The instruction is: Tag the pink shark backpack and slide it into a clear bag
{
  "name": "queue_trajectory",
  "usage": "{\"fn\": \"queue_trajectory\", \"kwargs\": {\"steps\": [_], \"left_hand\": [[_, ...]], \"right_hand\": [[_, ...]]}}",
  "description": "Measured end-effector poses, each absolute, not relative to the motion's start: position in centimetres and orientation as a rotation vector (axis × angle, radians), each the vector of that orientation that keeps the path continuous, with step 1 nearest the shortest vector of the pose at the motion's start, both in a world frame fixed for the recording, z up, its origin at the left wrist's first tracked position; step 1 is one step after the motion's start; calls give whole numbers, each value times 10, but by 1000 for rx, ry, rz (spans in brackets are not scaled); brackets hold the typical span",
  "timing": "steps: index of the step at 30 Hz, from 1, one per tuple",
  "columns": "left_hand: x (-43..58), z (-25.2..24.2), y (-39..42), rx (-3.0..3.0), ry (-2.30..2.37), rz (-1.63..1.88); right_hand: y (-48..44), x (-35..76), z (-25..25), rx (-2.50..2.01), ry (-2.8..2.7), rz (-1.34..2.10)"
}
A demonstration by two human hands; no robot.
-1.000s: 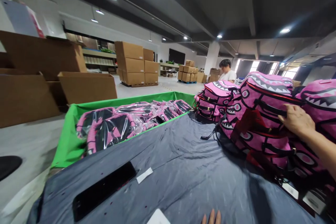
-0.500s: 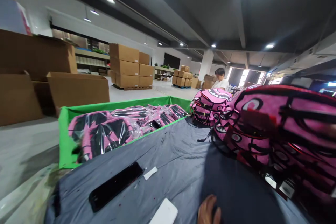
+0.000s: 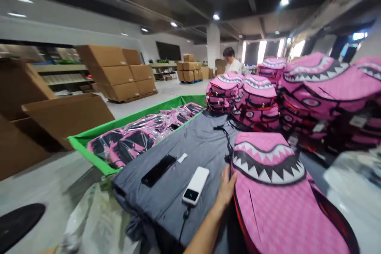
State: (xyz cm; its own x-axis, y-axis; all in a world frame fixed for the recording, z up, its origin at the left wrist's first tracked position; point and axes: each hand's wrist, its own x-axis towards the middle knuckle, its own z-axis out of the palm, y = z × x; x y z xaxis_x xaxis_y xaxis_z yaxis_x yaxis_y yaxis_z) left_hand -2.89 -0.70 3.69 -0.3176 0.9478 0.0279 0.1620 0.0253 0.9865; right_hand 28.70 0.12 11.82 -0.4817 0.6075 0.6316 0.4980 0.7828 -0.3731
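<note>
A pink backpack (image 3: 276,206) with a shark-teeth print lies flat on the grey cloth-covered table (image 3: 196,143), close in front of me. My left hand (image 3: 226,188) is at its left edge, thumb up, with the fingers tucked against or under the bag's side. My right hand is out of view. Just left of my hand a white power bank (image 3: 195,185) lies on the cloth, its cable running off the near edge.
A black phone (image 3: 158,170) and a small white label (image 3: 182,157) lie on the cloth. Stacks of pink backpacks (image 3: 318,91) fill the right and back. A green bin (image 3: 89,149) holds bagged backpacks. Cardboard boxes (image 3: 68,113) stand left; a person (image 3: 230,61) works far back.
The view swung down and right. The backpack my right hand reached for on the stack now lies flat on the table, and my left hand has moved up to its left edge.
</note>
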Motion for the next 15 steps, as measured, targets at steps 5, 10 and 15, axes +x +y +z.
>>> {"fn": "queue_trajectory", "kwargs": {"steps": [5,10,15], "left_hand": [[-4,109,-76,2335,1215,1013],[31,97,-98,2783,1117,280],[-5,69,-69,2750,1158,60]], "right_hand": [[-129,326,72,-1006,-2132,113],[-122,313,58,-1132,-2059,-203],[-132,292,46,-1138,-2078,100]]}}
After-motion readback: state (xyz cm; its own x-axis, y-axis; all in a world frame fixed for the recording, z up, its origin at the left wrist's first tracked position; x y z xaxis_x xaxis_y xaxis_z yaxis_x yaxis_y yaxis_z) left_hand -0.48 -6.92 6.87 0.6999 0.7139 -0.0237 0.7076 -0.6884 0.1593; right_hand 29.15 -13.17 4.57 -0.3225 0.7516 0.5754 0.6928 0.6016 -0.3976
